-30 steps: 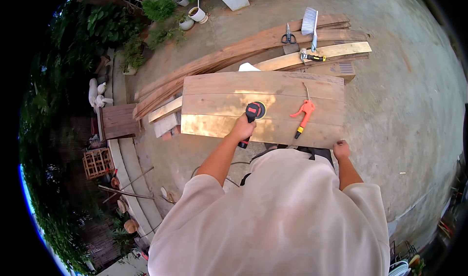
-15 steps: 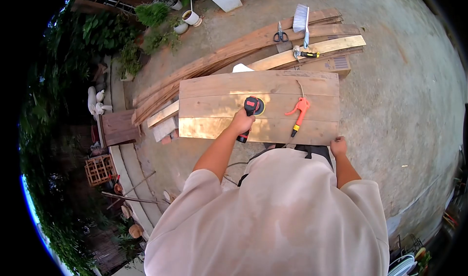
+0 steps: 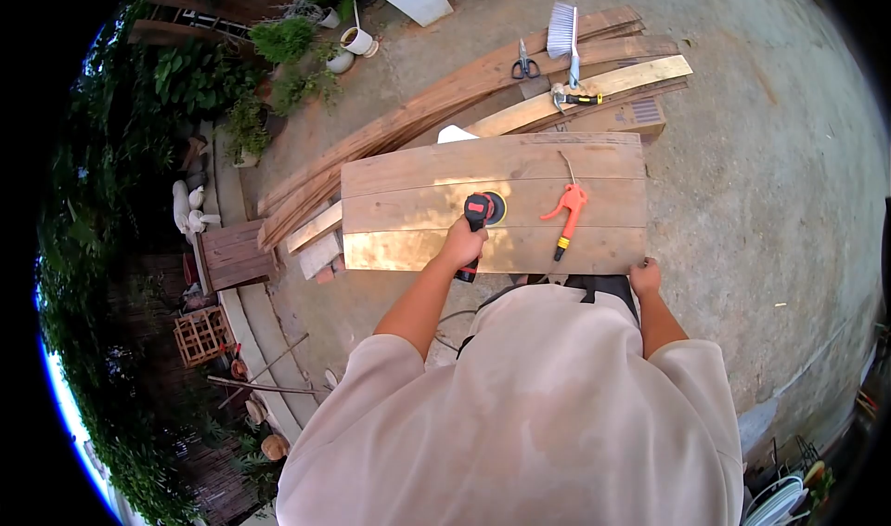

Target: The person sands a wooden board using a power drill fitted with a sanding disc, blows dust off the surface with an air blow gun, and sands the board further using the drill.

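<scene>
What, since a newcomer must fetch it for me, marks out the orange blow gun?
Find the wide wooden panel of joined planks. On it, right of the sander held in the left hand, lies the orange blow gun, thin nozzle toward the panel's far edge. Its bright orange body sets it apart from the black-and-red sander.

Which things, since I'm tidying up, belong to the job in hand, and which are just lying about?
Part of the job, it seems:
sander, in the left hand
wooden panel under it, right hand at its corner
air gun on the panel, perhaps for dust

Probably just lying about:
brush, scissors, hammer
planks beneath them
</scene>
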The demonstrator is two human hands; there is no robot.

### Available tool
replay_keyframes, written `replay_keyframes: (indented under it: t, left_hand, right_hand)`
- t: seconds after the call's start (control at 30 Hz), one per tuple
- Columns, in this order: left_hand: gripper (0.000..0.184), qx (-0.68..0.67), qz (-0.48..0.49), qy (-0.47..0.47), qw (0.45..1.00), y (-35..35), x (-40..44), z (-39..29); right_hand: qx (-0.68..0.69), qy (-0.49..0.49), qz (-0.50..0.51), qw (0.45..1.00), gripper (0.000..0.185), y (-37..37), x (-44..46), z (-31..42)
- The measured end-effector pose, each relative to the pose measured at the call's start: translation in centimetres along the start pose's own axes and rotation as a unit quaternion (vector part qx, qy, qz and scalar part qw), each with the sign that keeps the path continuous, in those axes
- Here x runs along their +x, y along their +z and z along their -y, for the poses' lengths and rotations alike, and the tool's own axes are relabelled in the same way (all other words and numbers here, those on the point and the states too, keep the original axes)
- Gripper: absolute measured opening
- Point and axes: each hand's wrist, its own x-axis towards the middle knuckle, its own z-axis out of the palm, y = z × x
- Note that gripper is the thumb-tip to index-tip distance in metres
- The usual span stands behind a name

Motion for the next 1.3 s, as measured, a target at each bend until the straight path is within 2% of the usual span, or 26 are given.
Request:
replay_keyframes:
  t: [0.3, 0.53, 0.67, 0.83, 1.17, 1.3]
  left_hand:
    - [0.021, -0.033, -0.019, 0.013, 0.999, 1.4, 3.3, -3.6]
    - [0.02, -0.039, 0.01, -0.002, 0.999, 2.3, -0.5, -1.5]
    - [0.021, -0.003, 0.005, -0.011, 1.0, 3.2, -1.7, 1.7]
    - [0.02, -0.038, -0.01, -0.006, 0.999, 2.8, -2.9, 0.7]
    - [0.018, -0.074, -0.009, 0.001, 0.997, 0.9, 4.8, -2.6]
    - [0.021, -0.051, -0.01, 0.006, 0.999, 1.3, 3.8, -3.4]
  right_hand:
    - [0.006, -0.001, 0.013, 1.0, 0.057, -0.4, -0.1, -0.8]
    - [0.054, 0.009, 0.006, 0.998, 0.052, 0.4, 0.5, -1.3]
    - [0.046, 0.011, 0.019, 0.999, 0.056, 0.6, 1.0, -1.2]
    - [0.027, 0.026, 0.04, 0.998, 0.061, -0.2, 0.9, -0.5]
    - [0.017, 0.031, 0.045, 0.998, 0.062, -0.7, 0.4, -0.1]
    - [0.011, 0.025, 0.038, 0.999, 0.064, -0.9, 0.3, 0.3]
